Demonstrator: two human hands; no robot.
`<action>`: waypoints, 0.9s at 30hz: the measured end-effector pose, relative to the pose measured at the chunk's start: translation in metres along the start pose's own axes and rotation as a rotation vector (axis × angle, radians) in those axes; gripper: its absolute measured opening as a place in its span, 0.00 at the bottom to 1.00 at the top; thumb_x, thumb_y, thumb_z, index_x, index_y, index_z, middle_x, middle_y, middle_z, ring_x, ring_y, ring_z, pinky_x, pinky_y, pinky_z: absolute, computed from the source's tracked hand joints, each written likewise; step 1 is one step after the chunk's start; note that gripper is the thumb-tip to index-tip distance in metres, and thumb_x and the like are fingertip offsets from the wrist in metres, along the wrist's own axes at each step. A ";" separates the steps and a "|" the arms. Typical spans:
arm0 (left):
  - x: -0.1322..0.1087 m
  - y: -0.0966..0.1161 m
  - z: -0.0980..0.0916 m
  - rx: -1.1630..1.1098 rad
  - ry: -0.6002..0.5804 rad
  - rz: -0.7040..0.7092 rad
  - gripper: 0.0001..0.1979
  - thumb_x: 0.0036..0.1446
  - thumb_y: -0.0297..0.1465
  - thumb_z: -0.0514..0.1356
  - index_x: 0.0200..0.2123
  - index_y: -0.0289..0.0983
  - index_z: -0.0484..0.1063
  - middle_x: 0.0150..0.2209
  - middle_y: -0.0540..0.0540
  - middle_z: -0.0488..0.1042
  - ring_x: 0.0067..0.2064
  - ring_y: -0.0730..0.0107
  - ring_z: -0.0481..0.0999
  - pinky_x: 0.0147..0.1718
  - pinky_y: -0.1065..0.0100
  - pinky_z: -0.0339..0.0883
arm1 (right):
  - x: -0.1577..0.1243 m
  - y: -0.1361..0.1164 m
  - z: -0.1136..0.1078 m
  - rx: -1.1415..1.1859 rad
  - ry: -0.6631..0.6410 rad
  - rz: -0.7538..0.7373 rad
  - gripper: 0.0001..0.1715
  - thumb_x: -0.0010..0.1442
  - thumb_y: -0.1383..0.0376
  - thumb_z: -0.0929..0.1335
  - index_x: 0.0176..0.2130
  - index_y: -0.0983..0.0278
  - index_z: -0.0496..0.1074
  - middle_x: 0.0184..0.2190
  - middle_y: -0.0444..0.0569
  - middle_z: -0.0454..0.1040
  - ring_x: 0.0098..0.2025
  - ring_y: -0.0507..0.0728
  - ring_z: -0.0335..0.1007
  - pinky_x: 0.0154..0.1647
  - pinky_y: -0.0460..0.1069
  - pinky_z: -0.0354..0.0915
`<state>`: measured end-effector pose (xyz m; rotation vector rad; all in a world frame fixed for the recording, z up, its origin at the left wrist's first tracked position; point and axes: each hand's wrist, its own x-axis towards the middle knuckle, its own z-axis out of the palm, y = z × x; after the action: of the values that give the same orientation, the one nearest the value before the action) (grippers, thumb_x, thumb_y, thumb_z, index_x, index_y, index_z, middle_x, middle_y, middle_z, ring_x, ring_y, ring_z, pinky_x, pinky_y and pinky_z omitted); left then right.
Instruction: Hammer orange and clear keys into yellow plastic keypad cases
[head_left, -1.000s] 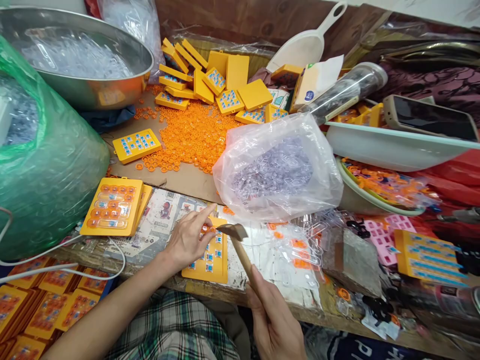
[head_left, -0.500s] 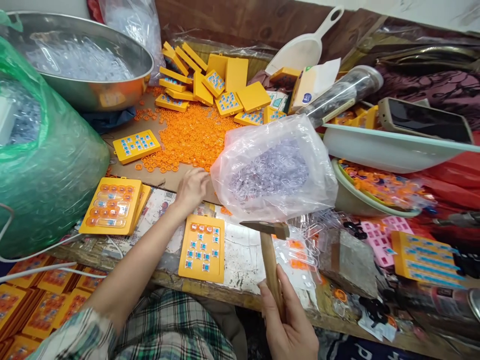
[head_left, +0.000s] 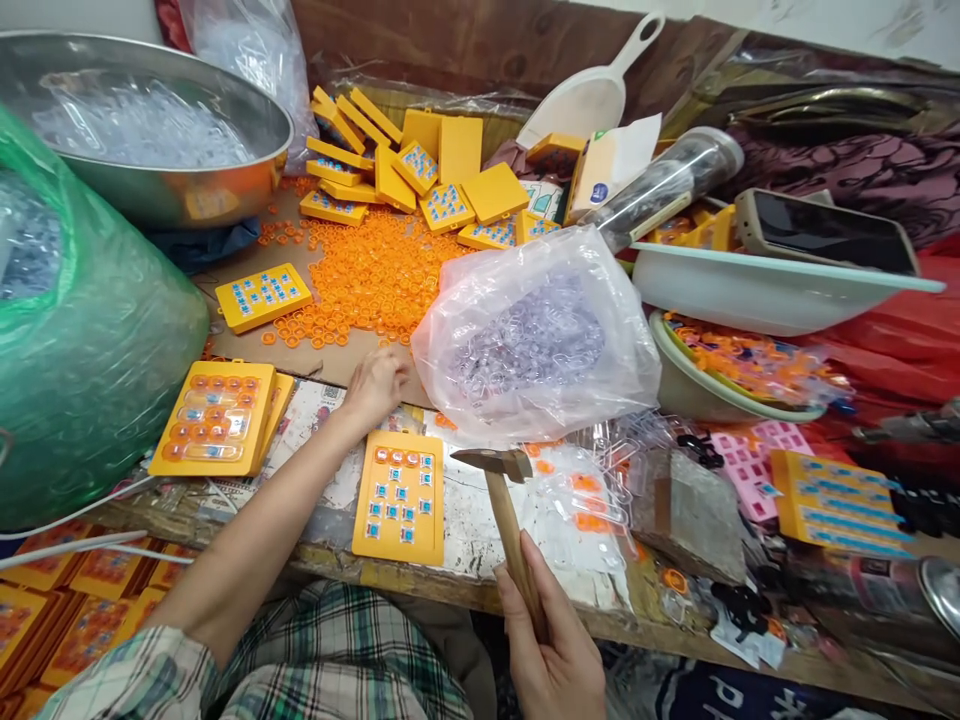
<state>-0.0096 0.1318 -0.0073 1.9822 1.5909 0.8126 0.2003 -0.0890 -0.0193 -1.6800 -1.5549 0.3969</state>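
Observation:
My right hand (head_left: 559, 650) grips the wooden handle of a hammer (head_left: 517, 550). Its metal head hovers just right of a yellow plastic board (head_left: 397, 535), which lies on the worktop with small blue-and-clear pieces and a row of orange rings at its top left. My left hand (head_left: 375, 388) is beyond that board, between the pile of orange rings (head_left: 375, 280) and a clear plastic bag (head_left: 630, 350) of small transparent parts. Its fingers are curled together; whatever they hold, if anything, is hidden.
Finished-looking yellow boards (head_left: 214, 415) are stacked at left beside a green bag (head_left: 112, 350). A steel bowl (head_left: 187, 185) of clear parts stands behind. More yellow cases (head_left: 461, 150) lie heaped at the back. A metal block (head_left: 690, 515) and a phone (head_left: 825, 230) are at right.
My left hand has drawn back slightly from the ring pile, its fingers more curled. The hammer in my right hand has shifted left, closer to the yellow board. The view has moved a little.

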 end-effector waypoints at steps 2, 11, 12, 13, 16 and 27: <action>-0.023 0.011 -0.005 -0.037 -0.015 0.036 0.12 0.54 0.22 0.56 0.41 0.35 0.74 0.36 0.45 0.74 0.41 0.64 0.73 0.43 0.62 0.68 | 0.002 -0.001 0.001 -0.001 0.007 -0.027 0.24 0.60 0.67 0.67 0.57 0.60 0.68 0.52 0.50 0.74 0.48 0.58 0.75 0.49 0.50 0.71; -0.087 0.030 0.015 -0.185 -0.074 0.102 0.18 0.54 0.25 0.60 0.49 0.38 0.66 0.36 0.46 0.75 0.41 0.62 0.73 0.45 0.59 0.68 | 0.009 -0.008 -0.003 -0.021 -0.031 -0.220 0.32 0.61 0.73 0.65 0.62 0.54 0.60 0.50 0.48 0.74 0.47 0.54 0.74 0.49 0.48 0.69; -0.086 0.029 0.017 -0.201 -0.073 0.083 0.19 0.53 0.25 0.60 0.50 0.38 0.66 0.36 0.47 0.76 0.41 0.62 0.73 0.45 0.59 0.68 | 0.011 -0.010 -0.004 -0.045 -0.055 -0.241 0.32 0.62 0.73 0.64 0.62 0.54 0.59 0.48 0.48 0.74 0.45 0.53 0.74 0.46 0.47 0.70; -0.085 0.029 0.018 -0.217 -0.070 0.064 0.21 0.53 0.25 0.61 0.51 0.38 0.65 0.35 0.47 0.76 0.41 0.63 0.74 0.44 0.60 0.68 | 0.011 -0.011 -0.004 -0.079 -0.091 -0.250 0.32 0.62 0.73 0.64 0.62 0.54 0.59 0.45 0.47 0.75 0.42 0.52 0.75 0.43 0.45 0.70; -0.088 0.029 0.017 -0.255 -0.057 0.012 0.23 0.51 0.24 0.63 0.51 0.37 0.65 0.35 0.48 0.77 0.42 0.63 0.74 0.45 0.60 0.68 | 0.014 -0.012 -0.003 -0.166 -0.207 -0.232 0.30 0.64 0.71 0.62 0.63 0.54 0.58 0.41 0.47 0.75 0.37 0.50 0.75 0.37 0.41 0.69; 0.009 -0.006 -0.005 -0.012 0.186 -0.080 0.11 0.55 0.22 0.56 0.40 0.33 0.76 0.46 0.39 0.76 0.51 0.59 0.72 0.53 0.58 0.64 | 0.018 -0.006 -0.006 -0.003 0.114 0.056 0.24 0.59 0.65 0.68 0.56 0.61 0.69 0.50 0.49 0.75 0.47 0.57 0.75 0.51 0.48 0.69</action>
<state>-0.0165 0.1417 -0.0064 1.8671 1.7528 0.9971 0.2037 -0.0744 -0.0061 -1.7210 -1.4286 0.3225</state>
